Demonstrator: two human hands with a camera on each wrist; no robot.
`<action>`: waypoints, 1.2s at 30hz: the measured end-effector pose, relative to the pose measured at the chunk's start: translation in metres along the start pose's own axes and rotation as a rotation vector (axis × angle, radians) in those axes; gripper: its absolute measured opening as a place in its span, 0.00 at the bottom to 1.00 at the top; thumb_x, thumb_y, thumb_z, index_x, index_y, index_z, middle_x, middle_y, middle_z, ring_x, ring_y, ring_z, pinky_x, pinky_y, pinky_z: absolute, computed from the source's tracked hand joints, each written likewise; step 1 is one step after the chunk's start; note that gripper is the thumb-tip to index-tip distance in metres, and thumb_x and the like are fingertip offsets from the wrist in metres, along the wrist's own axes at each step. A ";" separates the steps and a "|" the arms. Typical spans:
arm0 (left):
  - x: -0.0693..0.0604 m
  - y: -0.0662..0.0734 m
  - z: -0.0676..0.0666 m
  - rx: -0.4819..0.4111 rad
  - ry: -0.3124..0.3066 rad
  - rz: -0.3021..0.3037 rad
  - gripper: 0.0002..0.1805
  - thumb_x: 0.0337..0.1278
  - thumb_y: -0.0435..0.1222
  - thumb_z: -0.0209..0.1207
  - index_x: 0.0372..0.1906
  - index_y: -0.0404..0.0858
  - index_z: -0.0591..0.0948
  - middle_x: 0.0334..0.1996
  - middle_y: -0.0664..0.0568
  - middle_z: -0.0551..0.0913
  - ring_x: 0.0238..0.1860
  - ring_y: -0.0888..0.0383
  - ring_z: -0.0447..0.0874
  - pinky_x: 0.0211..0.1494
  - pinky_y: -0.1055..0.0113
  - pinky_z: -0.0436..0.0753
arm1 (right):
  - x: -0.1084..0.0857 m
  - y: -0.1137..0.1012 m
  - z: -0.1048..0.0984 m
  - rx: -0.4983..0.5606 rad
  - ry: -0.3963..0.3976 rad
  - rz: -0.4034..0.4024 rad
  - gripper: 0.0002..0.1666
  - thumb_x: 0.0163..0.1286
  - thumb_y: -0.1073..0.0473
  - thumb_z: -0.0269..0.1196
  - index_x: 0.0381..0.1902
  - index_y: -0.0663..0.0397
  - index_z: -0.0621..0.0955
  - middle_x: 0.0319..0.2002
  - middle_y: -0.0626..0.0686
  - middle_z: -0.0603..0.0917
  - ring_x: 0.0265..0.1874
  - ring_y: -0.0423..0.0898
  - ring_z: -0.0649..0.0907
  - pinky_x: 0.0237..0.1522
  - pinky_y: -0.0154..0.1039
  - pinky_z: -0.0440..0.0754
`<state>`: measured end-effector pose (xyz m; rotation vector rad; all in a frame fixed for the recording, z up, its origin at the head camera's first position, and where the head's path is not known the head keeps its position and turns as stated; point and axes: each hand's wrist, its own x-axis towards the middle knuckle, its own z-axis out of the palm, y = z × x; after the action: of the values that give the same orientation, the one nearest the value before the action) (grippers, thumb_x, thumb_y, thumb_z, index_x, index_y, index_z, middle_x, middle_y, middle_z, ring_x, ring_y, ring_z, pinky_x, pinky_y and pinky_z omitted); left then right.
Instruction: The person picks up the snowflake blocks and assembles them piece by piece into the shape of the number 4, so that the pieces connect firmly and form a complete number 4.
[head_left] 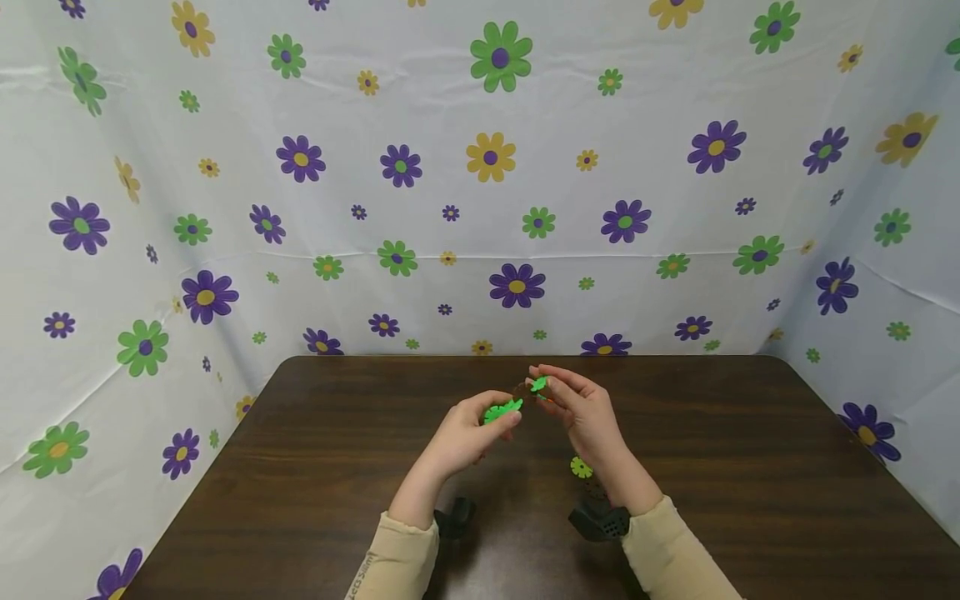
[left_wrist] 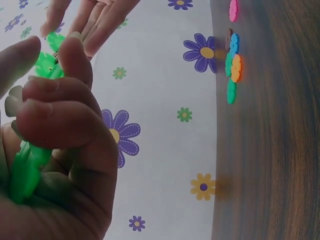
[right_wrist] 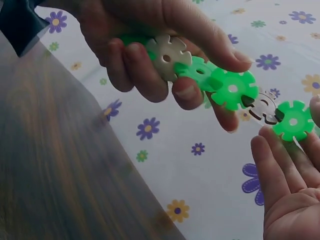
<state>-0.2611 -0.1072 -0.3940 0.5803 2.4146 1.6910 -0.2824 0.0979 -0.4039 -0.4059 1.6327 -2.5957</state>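
Disc chain: runs from upper centre to the right side of the right wrist frame, between your hands.
Left hand: you grasp the chain, fingers curled over discs lying against your palm.
Right hand: you pinch the end green disc at thumb and fingertips.
Yellow-green disc: on your worktop, below centre of the head frame.

Head view high, fwd/down over table; L/R wrist views close, tilted, facing cloth; both share green discs.
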 end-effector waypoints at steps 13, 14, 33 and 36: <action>0.000 0.001 -0.001 0.040 -0.007 -0.011 0.20 0.65 0.47 0.59 0.54 0.38 0.79 0.29 0.46 0.84 0.15 0.60 0.67 0.19 0.68 0.70 | -0.001 0.005 0.005 0.036 0.017 0.048 0.20 0.71 0.62 0.60 0.59 0.62 0.79 0.46 0.51 0.86 0.45 0.45 0.85 0.49 0.40 0.80; 0.000 0.001 0.000 0.041 -0.006 -0.012 0.20 0.65 0.47 0.59 0.54 0.38 0.79 0.29 0.46 0.84 0.15 0.60 0.67 0.19 0.68 0.70 | -0.001 0.004 0.004 0.031 0.011 0.048 0.19 0.71 0.62 0.60 0.58 0.61 0.79 0.46 0.51 0.86 0.44 0.45 0.85 0.48 0.40 0.80; -0.001 0.003 0.001 0.004 0.009 -0.018 0.22 0.64 0.46 0.60 0.56 0.38 0.78 0.28 0.51 0.83 0.18 0.58 0.69 0.21 0.67 0.72 | 0.000 0.000 -0.003 0.042 -0.083 0.011 0.23 0.73 0.60 0.58 0.60 0.69 0.74 0.50 0.52 0.84 0.42 0.46 0.85 0.48 0.41 0.81; -0.001 0.003 0.001 0.000 0.004 -0.020 0.21 0.64 0.47 0.60 0.56 0.39 0.78 0.28 0.51 0.83 0.17 0.58 0.69 0.20 0.67 0.71 | 0.001 0.000 -0.005 0.036 -0.096 0.014 0.20 0.75 0.59 0.55 0.58 0.65 0.77 0.50 0.53 0.84 0.44 0.47 0.85 0.49 0.42 0.81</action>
<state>-0.2591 -0.1059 -0.3921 0.5510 2.4146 1.6860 -0.2843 0.1019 -0.4053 -0.5066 1.5505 -2.5490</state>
